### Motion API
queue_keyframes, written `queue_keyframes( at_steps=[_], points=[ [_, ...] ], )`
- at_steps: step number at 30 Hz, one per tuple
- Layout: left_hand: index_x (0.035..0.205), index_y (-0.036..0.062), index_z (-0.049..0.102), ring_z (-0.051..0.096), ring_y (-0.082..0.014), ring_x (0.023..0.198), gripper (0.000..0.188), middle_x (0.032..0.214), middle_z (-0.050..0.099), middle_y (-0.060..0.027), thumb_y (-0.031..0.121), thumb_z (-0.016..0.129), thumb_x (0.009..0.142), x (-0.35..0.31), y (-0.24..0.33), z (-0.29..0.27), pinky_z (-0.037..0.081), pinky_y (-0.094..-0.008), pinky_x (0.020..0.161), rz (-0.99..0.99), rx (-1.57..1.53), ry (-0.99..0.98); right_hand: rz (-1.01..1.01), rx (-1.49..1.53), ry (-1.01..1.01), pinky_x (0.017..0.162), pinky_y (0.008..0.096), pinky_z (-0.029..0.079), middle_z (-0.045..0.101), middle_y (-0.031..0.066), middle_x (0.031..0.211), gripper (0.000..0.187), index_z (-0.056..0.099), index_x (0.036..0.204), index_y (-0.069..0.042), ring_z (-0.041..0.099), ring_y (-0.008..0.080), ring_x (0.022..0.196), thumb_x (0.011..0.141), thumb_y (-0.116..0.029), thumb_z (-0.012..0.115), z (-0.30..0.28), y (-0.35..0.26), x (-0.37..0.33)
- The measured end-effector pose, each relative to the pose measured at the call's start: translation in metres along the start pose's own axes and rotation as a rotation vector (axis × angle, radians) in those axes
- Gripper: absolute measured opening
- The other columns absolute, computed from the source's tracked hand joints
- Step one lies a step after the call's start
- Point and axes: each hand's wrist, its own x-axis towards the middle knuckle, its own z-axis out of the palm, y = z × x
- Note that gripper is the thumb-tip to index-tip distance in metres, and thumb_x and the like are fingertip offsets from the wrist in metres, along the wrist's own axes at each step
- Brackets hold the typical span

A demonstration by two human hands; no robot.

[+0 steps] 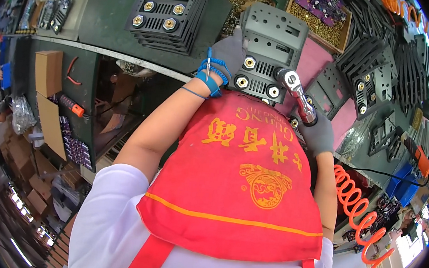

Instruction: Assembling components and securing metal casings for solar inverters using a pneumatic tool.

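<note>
A dark grey slotted metal panel (265,43) lies in front of me at the table's near edge, with brass-centred hex nuts (241,81) on its lower part. My left hand (228,55), in a grey glove with a blue coiled wrist strap (210,77), grips the panel's left edge. In my gloved right hand (319,136) is a ratchet wrench (304,105) with a red handle, fingers wrapped round it. The wrench's round head sits over the panel's upper right fitting, which it hides. Beneath the wrench, more fitted panels partly show.
A stack of fitted panels (170,13) stands at the back left. A box of brass parts (317,27) holds a purple circuit board on top. Bare panels (371,58) pile up on the right, beside a pink sheet (312,55). An orange coiled hose (357,210) hangs at the right.
</note>
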Motion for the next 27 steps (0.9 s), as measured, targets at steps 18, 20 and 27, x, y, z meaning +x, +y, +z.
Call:
queue_keyframes(
  at_steps=[18,20,27],
  points=[
    [0.126,0.0003,0.047,0.062,-0.0405,0.065,0.039,0.069,0.063,-0.0219,0.026,0.044,0.097,-0.008,-0.005,0.003,0.048,-0.0518,0.058,0.041,-0.041,-0.003,0.006,-0.007,-0.008,0.076,0.0421,0.051,0.068,0.0183,0.091,0.043,0.064,0.107,-0.008,0.064,0.0364,0.088,0.070,-0.029,0.069,0.021,0.014,0.012],
    [0.130,0.0000,0.046,0.061,-0.0409,0.064,0.042,0.069,0.062,-0.0224,0.026,0.043,0.097,-0.010,-0.004,0.004,0.048,-0.0517,0.058,0.038,-0.053,0.000,0.024,0.002,-0.001,0.076,0.0421,0.051,0.068,0.0182,0.090,0.041,0.065,0.105,-0.008,0.064,0.0363,0.087,0.070,-0.029,0.069,0.025,0.016,0.012],
    [0.130,0.0019,0.047,0.062,-0.0429,0.070,0.042,0.077,0.064,-0.0251,0.027,0.042,0.097,-0.001,-0.012,-0.007,0.049,-0.0523,0.063,0.040,-0.132,-0.076,-0.090,-0.092,-0.017,0.073,0.0445,0.050,0.067,0.0185,0.085,0.036,0.065,0.098,-0.007,0.064,0.0378,0.083,0.070,-0.029,0.068,-0.008,-0.015,0.001]
  ],
)
